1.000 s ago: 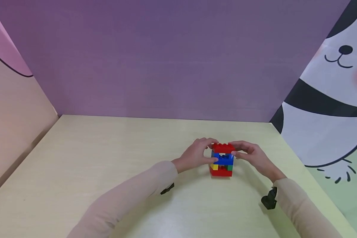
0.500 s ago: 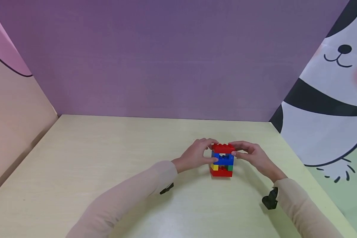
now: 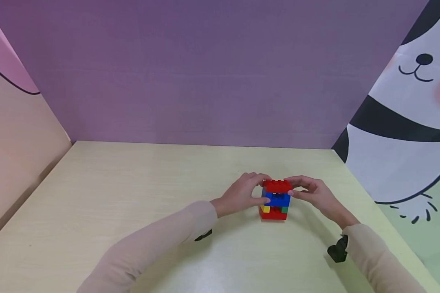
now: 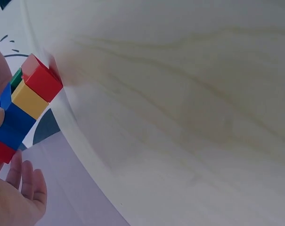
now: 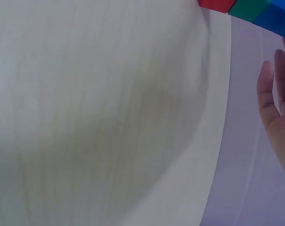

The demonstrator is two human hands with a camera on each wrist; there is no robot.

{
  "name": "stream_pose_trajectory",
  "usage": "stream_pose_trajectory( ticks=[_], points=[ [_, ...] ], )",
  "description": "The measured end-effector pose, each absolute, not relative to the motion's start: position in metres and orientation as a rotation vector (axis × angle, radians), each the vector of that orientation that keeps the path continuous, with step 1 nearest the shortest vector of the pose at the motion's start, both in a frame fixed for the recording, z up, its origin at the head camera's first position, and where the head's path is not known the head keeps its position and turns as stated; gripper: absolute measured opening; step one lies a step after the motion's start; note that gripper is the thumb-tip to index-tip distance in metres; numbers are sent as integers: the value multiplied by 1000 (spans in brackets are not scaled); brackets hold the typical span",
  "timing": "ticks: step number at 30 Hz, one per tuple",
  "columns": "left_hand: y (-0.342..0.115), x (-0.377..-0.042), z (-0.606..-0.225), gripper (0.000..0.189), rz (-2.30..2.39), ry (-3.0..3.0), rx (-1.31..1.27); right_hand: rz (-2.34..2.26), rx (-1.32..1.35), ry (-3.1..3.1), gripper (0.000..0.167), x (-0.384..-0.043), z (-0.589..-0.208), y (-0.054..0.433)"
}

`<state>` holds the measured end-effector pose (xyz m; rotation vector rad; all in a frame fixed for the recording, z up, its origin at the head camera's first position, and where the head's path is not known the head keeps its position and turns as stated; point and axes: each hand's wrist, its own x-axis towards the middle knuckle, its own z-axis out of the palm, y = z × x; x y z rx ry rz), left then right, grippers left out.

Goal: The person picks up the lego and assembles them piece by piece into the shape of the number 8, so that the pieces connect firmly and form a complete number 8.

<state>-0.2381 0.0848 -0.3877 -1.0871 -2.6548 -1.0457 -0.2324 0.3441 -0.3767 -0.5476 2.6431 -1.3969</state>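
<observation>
A stack of toy building bricks [image 3: 278, 201] stands on the table in the head view. Its red base [image 3: 273, 216] carries a yellow brick [image 3: 265, 209] on the left and a green brick [image 3: 284, 209] on the right. Blue bricks [image 4: 17, 123] form the layer above, topped by a red brick [image 3: 277, 186]. My left hand [image 3: 237, 195] holds the stack from the left, thumb against blue, fingers at the top. My right hand [image 3: 317, 196] pinches the top's right end between thumb and fingers. Only part of the stack shows in the right wrist view.
The pale wooden table [image 3: 150, 175] runs back to a purple wall [image 3: 205, 73]. A panda picture [image 3: 407, 171] decorates the right side, and a pinkish panel [image 3: 18, 142] borders the left. Black wrist cameras [image 3: 338, 249] hang under the sleeves.
The stack's upper part has shifted slightly toward me and to the right, and both hands have moved with it. Their grip looks the same.
</observation>
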Motion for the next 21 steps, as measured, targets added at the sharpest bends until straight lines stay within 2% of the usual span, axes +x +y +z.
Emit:
stream_pose_trajectory(
  ticks=[7,14,21],
  points=[
    [85,-237,-387,60,-1028,-2656,-1093,-1393,-596,2636,50,-230,-377,346],
    [85,-240,-388,59,-1079,-2647,-1110,-1352,-626,2726,66,-223,-383,340],
    [85,-246,-388,59,-1131,-2673,-1106,-1317,-644,2811,70,-220,-387,333]
  ],
)
